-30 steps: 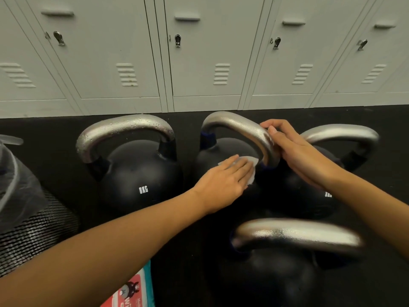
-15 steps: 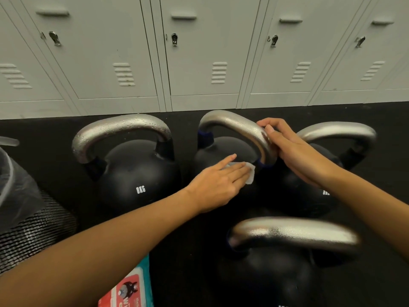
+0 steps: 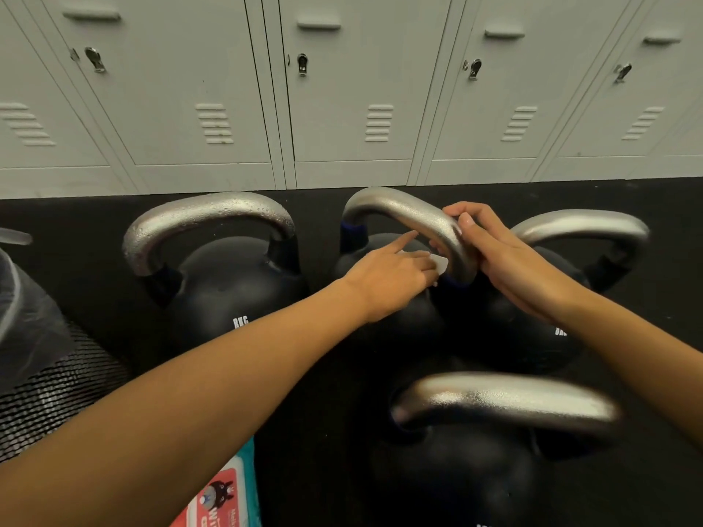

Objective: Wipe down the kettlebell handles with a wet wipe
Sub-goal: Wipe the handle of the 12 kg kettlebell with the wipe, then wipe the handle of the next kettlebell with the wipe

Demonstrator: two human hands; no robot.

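Several black kettlebells with silver handles stand on the black floor. My right hand [image 3: 509,260] grips the right side of the middle kettlebell handle [image 3: 403,207], fingers curled over it. My left hand [image 3: 392,275] holds a white wet wipe [image 3: 441,265] against the inner side of that same handle, low on its right leg, with the index finger stretched up toward the bar. Most of the wipe is hidden under my fingers. The left kettlebell handle [image 3: 205,214] shows wet droplets.
A third kettlebell [image 3: 582,222] stands right behind my right hand, and a fourth [image 3: 506,401] sits nearest me. A pack of wipes [image 3: 224,496] lies at the bottom edge. A mesh bin with a plastic liner [image 3: 49,389] is at left. Grey lockers [image 3: 353,89] line the back.
My left hand slid the wipe from the kettlebell's black body rightward and up to the inner side of the handle. My right hand kept its grip on the handle.
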